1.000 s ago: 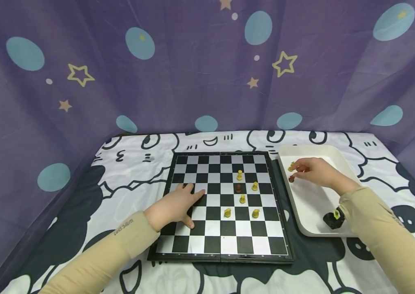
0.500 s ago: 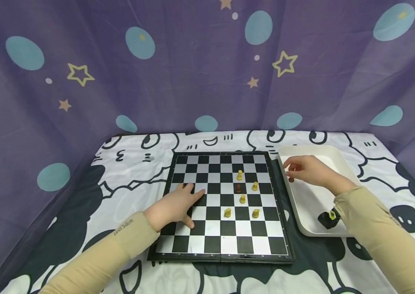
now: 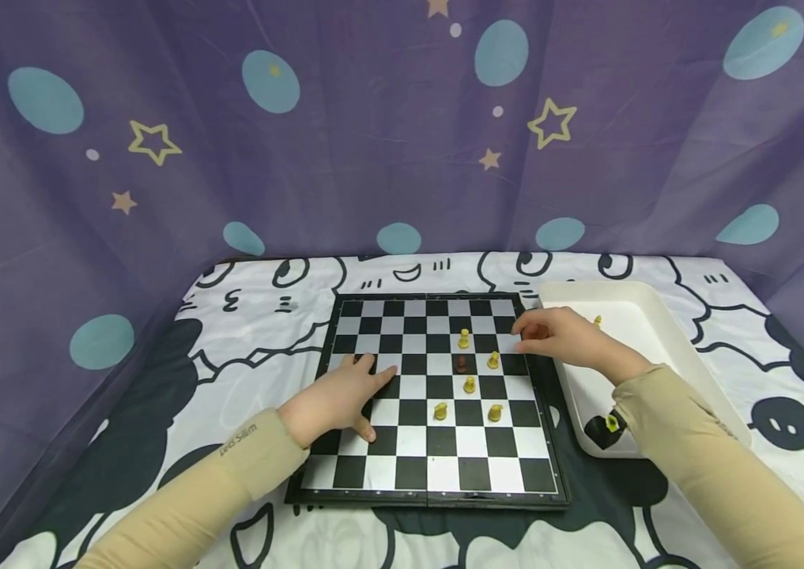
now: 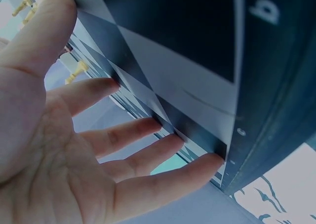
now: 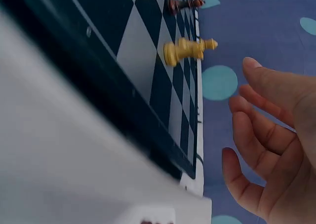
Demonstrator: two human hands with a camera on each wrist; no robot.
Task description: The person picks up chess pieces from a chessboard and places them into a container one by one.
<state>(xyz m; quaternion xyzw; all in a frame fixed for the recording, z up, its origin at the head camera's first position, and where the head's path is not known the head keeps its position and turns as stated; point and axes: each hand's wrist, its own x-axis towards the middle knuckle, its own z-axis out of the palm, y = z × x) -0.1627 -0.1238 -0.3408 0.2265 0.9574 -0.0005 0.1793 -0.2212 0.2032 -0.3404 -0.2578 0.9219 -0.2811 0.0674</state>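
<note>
Checkered board [image 3: 413, 387] with chess pieces [image 3: 469, 385], white tray [image 3: 647, 340] alongside

Board: black-framed, flat on patterned cloth [image 3: 444, 545]; middle seam runs away from the person. Carries five yellow pieces and one brown piece [image 3: 462, 364], all right of the seam.

Views: head view alone gives the full layout. Left wrist view adds a white letter [image 4: 265, 11] on the frame. Right wrist view adds profiles: a yellow piece with broad base and knobbed tip, the brown one beyond; also a reddish item [image 5: 157, 222], cut off at the lower edge, too little to identify.

Orientation: those two profiled pieces stand upright, long axes square to the board, tips up; that tilted view lays them sideways.

Containers: tray, right of the board; holds one further yellow piece [image 3: 597, 322], partly hidden, its lie unclear. Right arm covers part of the interior.

Grips: left hand [image 3: 337, 395], released, fingers spread over the board's left side, tips at the squares. Right hand [image 3: 561, 336], released, fingers loosely bent, thumb apart, above the board's right edge and the tray's near side.
</note>
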